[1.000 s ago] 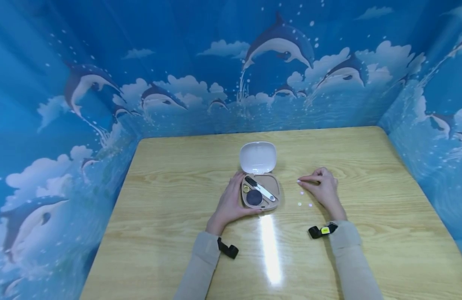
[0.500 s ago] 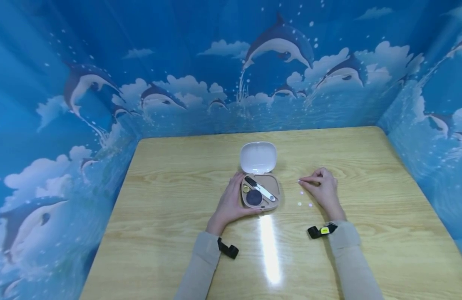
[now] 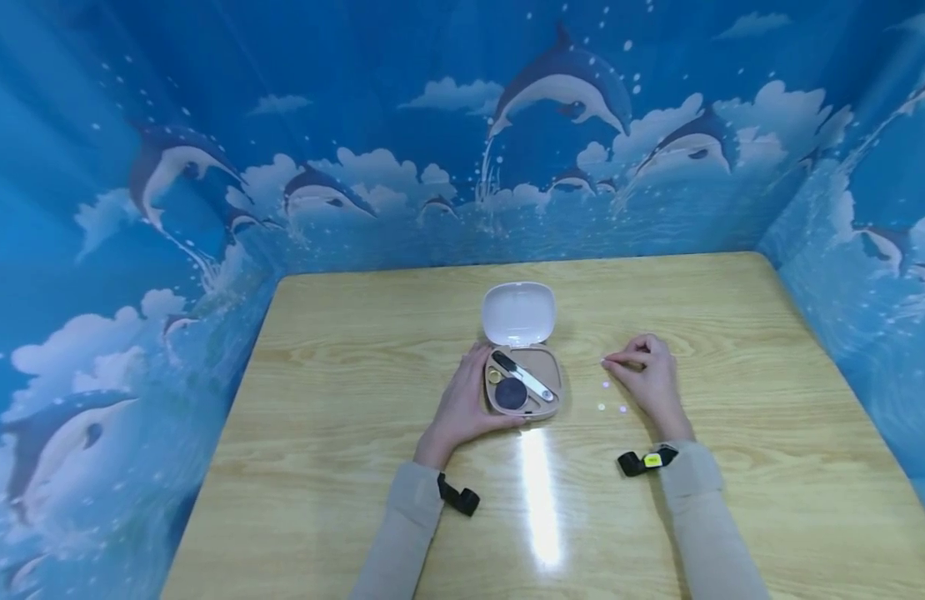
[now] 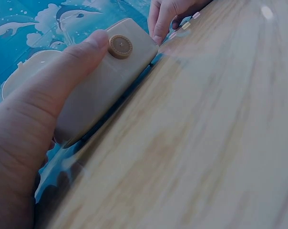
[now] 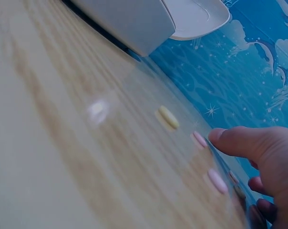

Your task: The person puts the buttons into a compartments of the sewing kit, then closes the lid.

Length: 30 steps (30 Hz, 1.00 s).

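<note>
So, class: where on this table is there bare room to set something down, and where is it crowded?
Bare wood lies left of the left hand out to the table edge, behind the open case toward the back wall, and right of the right hand. It is crowded between case and right hand, where small pills lie.

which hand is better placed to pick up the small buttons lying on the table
Right hand, probably: its fingertips sit beside the small pale buttons on the wooden table. The left hand grips the open beige case.
</note>
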{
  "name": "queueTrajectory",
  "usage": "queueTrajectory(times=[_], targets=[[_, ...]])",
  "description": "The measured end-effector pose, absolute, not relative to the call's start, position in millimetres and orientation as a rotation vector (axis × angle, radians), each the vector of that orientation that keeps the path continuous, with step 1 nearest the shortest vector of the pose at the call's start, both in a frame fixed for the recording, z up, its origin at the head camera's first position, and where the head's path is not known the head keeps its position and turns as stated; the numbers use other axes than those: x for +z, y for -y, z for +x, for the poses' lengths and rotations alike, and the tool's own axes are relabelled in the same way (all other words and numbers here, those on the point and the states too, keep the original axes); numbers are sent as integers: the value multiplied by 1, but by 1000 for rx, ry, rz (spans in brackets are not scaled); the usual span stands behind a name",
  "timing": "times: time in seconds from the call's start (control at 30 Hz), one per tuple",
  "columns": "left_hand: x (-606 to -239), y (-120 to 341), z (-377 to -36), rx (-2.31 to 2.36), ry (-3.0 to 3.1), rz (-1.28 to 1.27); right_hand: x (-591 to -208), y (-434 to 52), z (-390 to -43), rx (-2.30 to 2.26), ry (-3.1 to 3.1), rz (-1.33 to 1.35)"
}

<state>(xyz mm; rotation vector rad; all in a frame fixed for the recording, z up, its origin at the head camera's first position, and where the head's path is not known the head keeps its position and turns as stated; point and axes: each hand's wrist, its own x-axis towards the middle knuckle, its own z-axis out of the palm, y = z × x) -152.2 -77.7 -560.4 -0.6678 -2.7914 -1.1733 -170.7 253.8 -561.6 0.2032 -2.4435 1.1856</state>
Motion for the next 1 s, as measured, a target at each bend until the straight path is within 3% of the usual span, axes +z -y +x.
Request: queueTrajectory(times=[0.7, 1.0], targets=[[-561, 77, -153, -1127, 2799, -681, -556, -256, -171, 1319, 2479, 111], [-562, 79, -153, -1132, 2804, -672, -536, -251, -172, 1305, 2512, 79]])
